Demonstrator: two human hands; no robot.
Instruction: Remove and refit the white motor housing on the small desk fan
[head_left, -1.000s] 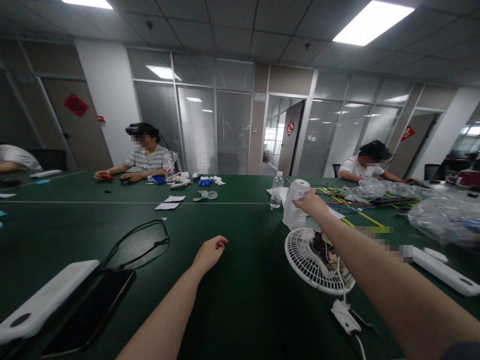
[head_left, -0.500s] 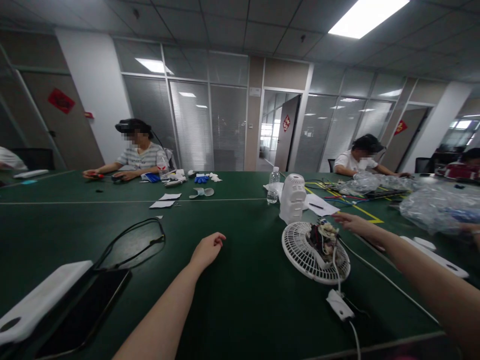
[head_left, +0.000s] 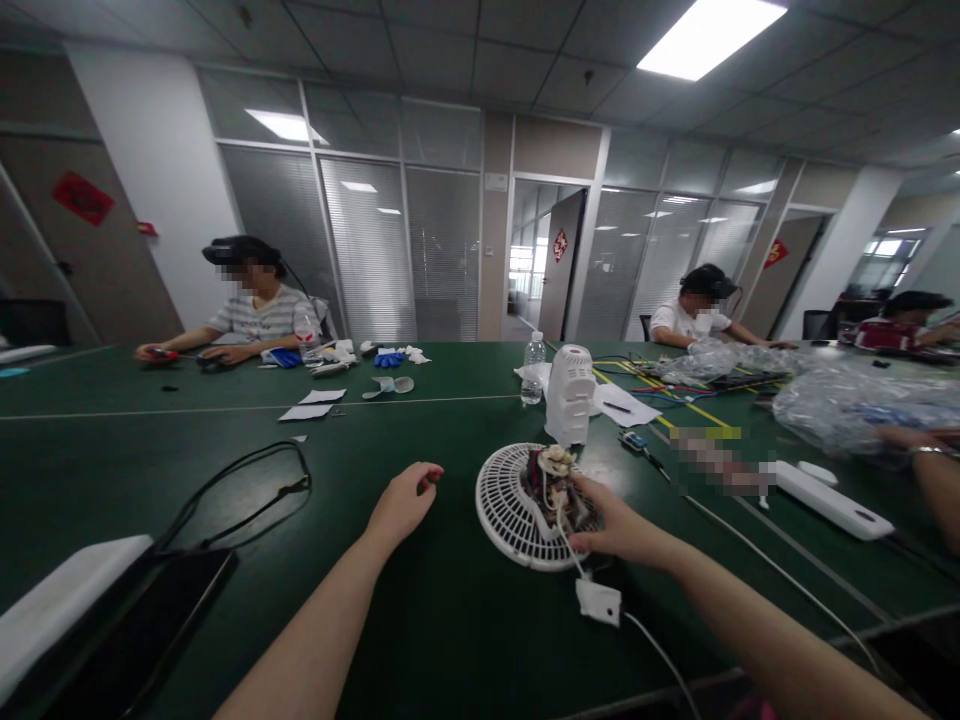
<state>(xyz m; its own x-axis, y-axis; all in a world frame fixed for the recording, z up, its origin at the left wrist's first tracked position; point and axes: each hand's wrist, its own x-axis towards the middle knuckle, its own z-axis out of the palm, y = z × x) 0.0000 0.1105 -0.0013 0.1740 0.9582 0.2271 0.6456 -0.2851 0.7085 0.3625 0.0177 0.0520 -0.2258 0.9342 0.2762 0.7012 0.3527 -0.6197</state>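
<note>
A white round fan grille (head_left: 496, 520) lies on the green table, with an exposed motor and tangled wires (head_left: 553, 485) on top. My right hand (head_left: 611, 520) grips this fan part at its right side, thumb toward me and fingers behind the motor, partly hidden. A white cord runs from it to a small white box (head_left: 598, 602). To the left, my left hand (head_left: 405, 503) hovers near the grille without touching it, fingers loosely bent, thumb apart, nothing held. Behind the grille stands a white plastic fan housing (head_left: 568, 400), upright.
A water bottle (head_left: 533, 370) and paper with a pen (head_left: 626, 405) are near the housing. A black phone (head_left: 150, 625), white device (head_left: 71, 600) and black cable (head_left: 225, 465) lie left. Right are a power strip (head_left: 829, 500) and plastic bags (head_left: 847, 400). Co-workers sit across.
My right hand has come left from beyond the grille onto the motor. The fan grille has shifted left and nearer my left hand. My view has turned slightly right.
</note>
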